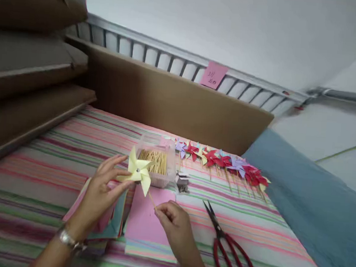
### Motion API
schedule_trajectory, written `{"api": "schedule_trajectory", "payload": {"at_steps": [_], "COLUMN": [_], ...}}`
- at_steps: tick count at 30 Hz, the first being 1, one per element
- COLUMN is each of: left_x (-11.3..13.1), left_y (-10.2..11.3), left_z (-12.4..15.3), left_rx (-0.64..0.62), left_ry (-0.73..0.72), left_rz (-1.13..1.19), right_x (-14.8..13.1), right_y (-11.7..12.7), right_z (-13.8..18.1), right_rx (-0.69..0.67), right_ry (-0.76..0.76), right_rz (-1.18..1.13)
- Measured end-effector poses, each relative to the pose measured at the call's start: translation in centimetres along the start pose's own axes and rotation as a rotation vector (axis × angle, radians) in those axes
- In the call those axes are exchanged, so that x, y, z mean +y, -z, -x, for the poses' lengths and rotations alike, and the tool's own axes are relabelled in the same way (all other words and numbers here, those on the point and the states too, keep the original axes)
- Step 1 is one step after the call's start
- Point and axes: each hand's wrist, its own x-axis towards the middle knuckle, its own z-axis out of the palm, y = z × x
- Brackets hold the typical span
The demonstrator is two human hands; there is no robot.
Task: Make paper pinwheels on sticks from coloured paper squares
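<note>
A pale yellow paper pinwheel (138, 170) on a thin wooden stick is held up above the table. My right hand (174, 221) pinches the lower part of its stick. At one blade, the thumb and fingertips of my left hand (104, 185) close on the paper from the left. Behind the pinwheel stands a clear plastic box (170, 172) full of wooden sticks (154, 160). A stack of pink-topped paper squares (146, 217) lies below the hands. More folded coloured paper (117, 217) sits beside it, partly covered by my left forearm.
Red-handled scissors (219, 231) lie slightly apart at right. Several finished pinwheels (211, 156) are rowed along the back right. A small container of metal bits (182, 184) is beside the box. Brown cardboard boxes (26, 60) rise at left; a cardboard panel (168, 98) borders the striped cloth (55, 165).
</note>
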Motion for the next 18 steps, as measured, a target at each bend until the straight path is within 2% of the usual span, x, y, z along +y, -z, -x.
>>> {"api": "schedule_trajectory", "payload": {"at_steps": [2, 5, 11, 18], "left_x": [-0.5, -1.3, -2.9, -2.4], "left_y": [0.7, 1.5, 2.1, 2.4], "left_z": [-0.3, -0.6, -0.6, -0.7], "left_rx": [0.041, 0.035, -0.220, -0.326], "left_ry": [0.039, 0.068, 0.017, 0.094], "left_rz": [0.028, 0.043, -0.012, 0.056], "right_x": [0.1, 0.0, -0.5, -0.5], "right_y": [0.2, 0.6, 1.8, 1.8], "right_z": [-0.2, -0.3, 0.0, 0.1], "right_rx": [-0.002, -0.009, -0.064, -0.129], "right_ry": [0.000, 0.008, 0.011, 0.086], "right_rz": [0.023, 0.094, 0.240, 0.251]}}
